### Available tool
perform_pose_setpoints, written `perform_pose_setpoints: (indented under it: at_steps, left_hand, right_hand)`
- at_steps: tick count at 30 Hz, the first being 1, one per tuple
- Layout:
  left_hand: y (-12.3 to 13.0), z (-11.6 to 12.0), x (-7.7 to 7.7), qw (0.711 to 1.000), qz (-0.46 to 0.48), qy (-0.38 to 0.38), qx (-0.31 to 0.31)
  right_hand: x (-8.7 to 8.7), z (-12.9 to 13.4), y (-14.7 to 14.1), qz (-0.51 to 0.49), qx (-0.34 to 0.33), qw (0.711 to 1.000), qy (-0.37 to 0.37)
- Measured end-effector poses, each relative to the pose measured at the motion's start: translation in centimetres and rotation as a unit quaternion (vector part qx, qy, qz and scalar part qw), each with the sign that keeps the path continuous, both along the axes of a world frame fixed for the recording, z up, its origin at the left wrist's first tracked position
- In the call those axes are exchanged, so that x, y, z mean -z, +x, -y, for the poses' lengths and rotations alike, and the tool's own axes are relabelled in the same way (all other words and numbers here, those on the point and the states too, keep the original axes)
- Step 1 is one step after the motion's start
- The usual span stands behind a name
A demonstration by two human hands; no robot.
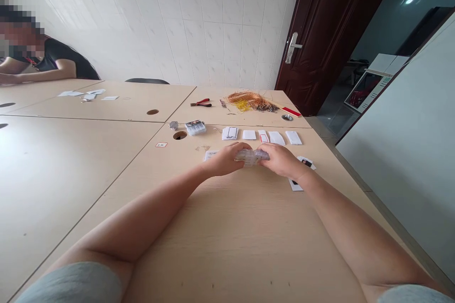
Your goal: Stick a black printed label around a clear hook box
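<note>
Both hands meet near the middle of the wooden table (249, 227). My left hand (227, 159) is closed round the left part of some clear plastic cases (249, 156), thumb in front and fingers behind. My right hand (279, 158) grips the right end of the same clear cases. Whether they are one piece or several touching pieces is hard to tell. A white-and-clear item (209, 155) lies just left of my left hand, partly hidden by it. Beyond the hands is a row of white card stacks (249, 135). Printed cards (306, 163) lie beside my right forearm.
Behind stand a clear box (195, 127), red-handled pliers (201, 103) and a copper wire bundle (250, 100). Table holes (180, 135) lie left. A person (53, 61) sits at the far left near white papers (88, 95). A dark door (320, 23) is at the back right.
</note>
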State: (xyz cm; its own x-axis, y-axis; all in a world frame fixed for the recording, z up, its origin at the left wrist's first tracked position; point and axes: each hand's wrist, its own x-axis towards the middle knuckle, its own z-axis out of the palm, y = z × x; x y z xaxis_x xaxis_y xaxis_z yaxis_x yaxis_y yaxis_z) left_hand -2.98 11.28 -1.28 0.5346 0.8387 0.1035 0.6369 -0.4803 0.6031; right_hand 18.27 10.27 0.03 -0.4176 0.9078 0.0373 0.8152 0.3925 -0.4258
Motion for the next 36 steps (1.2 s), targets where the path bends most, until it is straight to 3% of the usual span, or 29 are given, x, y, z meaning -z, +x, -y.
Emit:
perform_pose_setpoints:
  at_steps: [5, 18, 25, 30, 36]
  left_hand:
    - [-0.2, -0.2, 0.2, 1.000, -0.007, 0.015, 0.000]
    - [-0.3, -0.3, 0.5, 0.999, -0.004, 0.033, -0.002]
    - [-0.2, -0.2, 0.0, 1.000, 0.008, 0.014, -0.025]
    - [0.0, 0.0, -0.1, 0.999, 0.018, -0.015, -0.031]
    - [-0.5, -0.4, -0.2, 0.995, 0.026, -0.073, -0.065]
  right_hand:
    - [-0.1, 0.0, 0.3, 0.002, 0.011, 1.000, 0.013]
    - [0.4, -0.2, 0.8, -0.013, -0.044, 0.998, 0.032]
    - [0.5, -0.3, 0.6, -0.037, -0.025, 0.997, 0.062]
    - [0.7, -0.4, 0.5, -0.055, -0.043, 0.997, 0.046]
    - [1.1, -1.1, 1.1, -0.090, -0.012, 0.995, 0.043]
